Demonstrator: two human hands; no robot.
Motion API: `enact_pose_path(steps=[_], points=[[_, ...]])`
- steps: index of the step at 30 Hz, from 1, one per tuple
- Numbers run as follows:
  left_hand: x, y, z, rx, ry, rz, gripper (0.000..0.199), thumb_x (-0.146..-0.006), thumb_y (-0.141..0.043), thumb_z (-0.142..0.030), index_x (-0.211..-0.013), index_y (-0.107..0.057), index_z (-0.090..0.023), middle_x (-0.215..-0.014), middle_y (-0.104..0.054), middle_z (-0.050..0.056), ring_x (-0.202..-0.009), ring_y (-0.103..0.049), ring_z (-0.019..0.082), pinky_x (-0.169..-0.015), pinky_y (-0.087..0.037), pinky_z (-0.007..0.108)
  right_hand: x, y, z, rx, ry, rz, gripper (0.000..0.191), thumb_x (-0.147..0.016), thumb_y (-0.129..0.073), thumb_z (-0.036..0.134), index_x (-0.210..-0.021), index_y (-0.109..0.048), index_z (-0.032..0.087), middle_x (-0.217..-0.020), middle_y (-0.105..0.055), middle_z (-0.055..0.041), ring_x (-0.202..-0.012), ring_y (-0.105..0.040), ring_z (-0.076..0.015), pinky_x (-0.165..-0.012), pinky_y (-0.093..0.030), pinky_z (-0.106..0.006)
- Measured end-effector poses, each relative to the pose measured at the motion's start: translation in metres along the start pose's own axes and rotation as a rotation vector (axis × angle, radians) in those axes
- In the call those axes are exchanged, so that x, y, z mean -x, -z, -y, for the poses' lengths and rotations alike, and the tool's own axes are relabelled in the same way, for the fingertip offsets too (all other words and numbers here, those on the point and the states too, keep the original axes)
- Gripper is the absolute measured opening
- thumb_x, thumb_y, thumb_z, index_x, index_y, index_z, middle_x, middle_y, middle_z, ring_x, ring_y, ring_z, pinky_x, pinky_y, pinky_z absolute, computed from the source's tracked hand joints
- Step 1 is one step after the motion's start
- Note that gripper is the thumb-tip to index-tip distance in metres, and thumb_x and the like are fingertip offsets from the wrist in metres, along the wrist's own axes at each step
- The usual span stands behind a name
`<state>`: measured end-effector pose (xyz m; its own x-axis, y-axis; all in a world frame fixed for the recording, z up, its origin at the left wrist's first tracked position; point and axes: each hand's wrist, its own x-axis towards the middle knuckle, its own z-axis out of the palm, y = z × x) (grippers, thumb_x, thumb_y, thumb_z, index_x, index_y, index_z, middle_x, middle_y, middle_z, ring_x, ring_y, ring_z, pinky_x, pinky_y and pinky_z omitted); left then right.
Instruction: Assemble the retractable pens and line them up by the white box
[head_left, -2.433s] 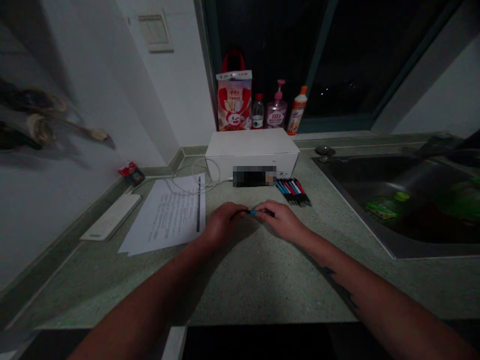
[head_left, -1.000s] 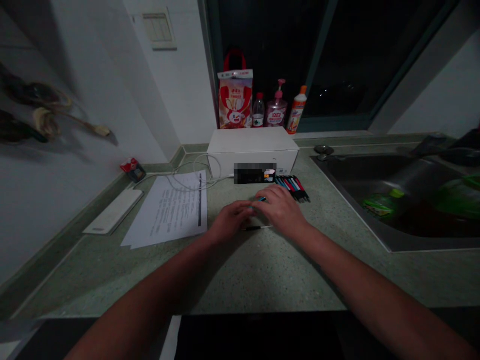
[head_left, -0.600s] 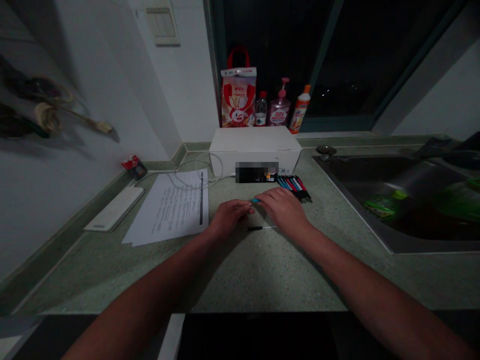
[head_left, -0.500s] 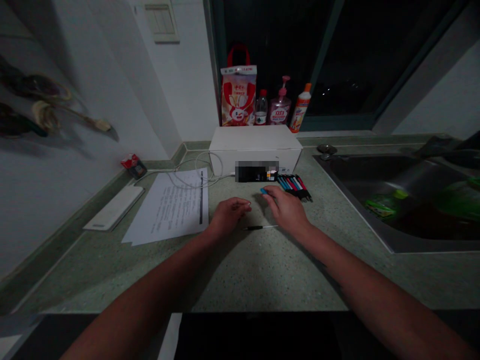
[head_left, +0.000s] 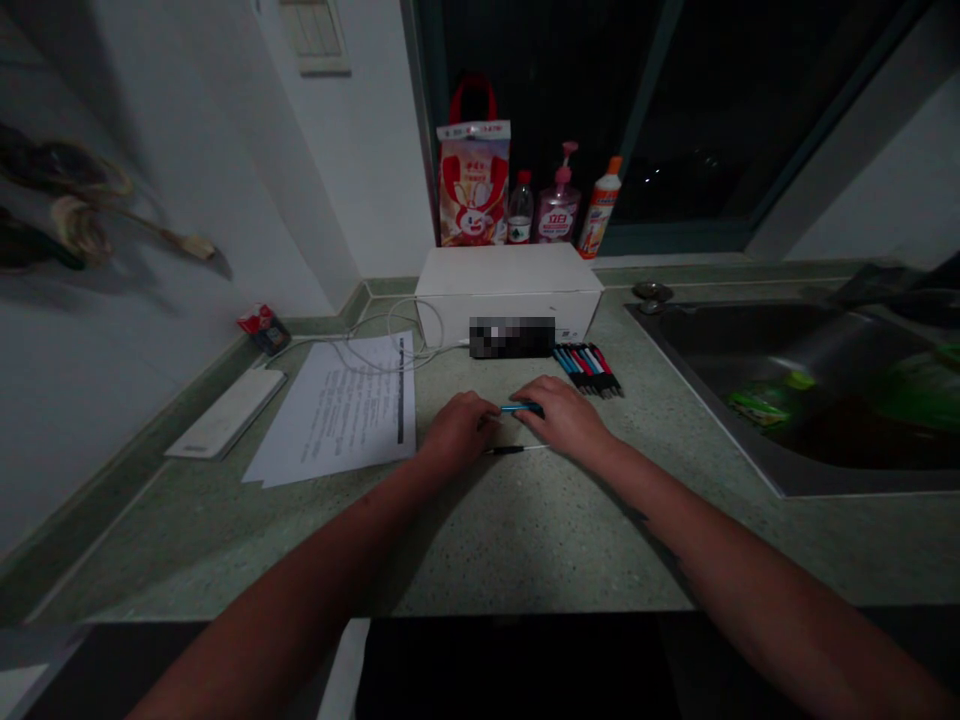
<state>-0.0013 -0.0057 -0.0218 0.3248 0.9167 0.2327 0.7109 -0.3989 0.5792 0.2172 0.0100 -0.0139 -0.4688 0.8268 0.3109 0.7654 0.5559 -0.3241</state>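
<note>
Our hands rested on a speckled green countertop [head_left: 525, 540], with a steel sink [head_left: 780, 340] off to their right. A white box [head_left: 508, 270] sat ahead of them, and printed sheets of paper [head_left: 337, 410] lay to their left. A row of pens [head_left: 589, 370] lay just ahead of our right hand [head_left: 566, 418], whose fingertips were on a blue pen piece [head_left: 521, 408]; we cannot tell if they pinched it. Our left hand [head_left: 459, 430] lay loosely curled, holding nothing visible. A thin pen barrel [head_left: 514, 450] lay on the counter just below the gap between our hands.
</note>
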Motion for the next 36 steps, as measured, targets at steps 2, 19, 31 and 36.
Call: enact_pose_path(steps=[2,19,31,36], points=[[0.000,0.001,0.000,-0.013,-0.001,0.009,0.014,-0.086,-0.067,-0.022,-0.093,-0.078,-0.024,-0.089,-0.070,0.007,-0.092,-0.063,0.027,-0.088,-0.051,0.043,0.001,0.001,-0.002,0.024,-0.005,0.009,0.017,-0.096,-0.070,0.026,-0.109,-0.077,0.019,-0.105,-0.073,-0.0107,-0.104,-0.066,-0.0268,-0.093,-0.051,-0.040],[0.014,0.018,-0.021,-0.018,-0.186,0.181,0.015,-0.087,-0.072,-0.033,-0.097,-0.074,-0.021,-0.097,-0.070,0.007,-0.095,-0.064,0.025,-0.088,-0.051,0.039,0.004,0.020,0.006,-0.064,0.008,-0.031,0.014,-0.099,-0.062,0.026,-0.098,-0.075,0.021,-0.098,-0.072,-0.0080,-0.098,-0.066,-0.0242,-0.088,-0.050,-0.038],[0.011,0.020,-0.016,-0.010,-0.119,0.063,0.013,-0.087,-0.062,-0.018,-0.092,-0.073,-0.024,-0.093,-0.072,0.007,-0.093,-0.063,0.026,-0.090,-0.048,0.042,0.010,0.030,0.021,-0.073,0.113,0.151,0.007,-0.095,-0.067,0.020,-0.097,-0.073,0.022,-0.091,-0.072,-0.0046,-0.089,-0.065,-0.0217,-0.078,-0.048,-0.034],[0.008,0.029,-0.012,0.006,-0.116,0.066,0.024,-0.083,-0.061,-0.015,-0.100,-0.075,-0.025,-0.095,-0.071,0.007,-0.096,-0.061,0.027,-0.092,-0.047,0.042,0.009,0.032,0.014,0.011,0.069,0.065,0.010,-0.096,-0.064,0.019,-0.094,-0.074,0.022,-0.093,-0.073,-0.0073,-0.093,-0.065,-0.0250,-0.083,-0.049,-0.037]])
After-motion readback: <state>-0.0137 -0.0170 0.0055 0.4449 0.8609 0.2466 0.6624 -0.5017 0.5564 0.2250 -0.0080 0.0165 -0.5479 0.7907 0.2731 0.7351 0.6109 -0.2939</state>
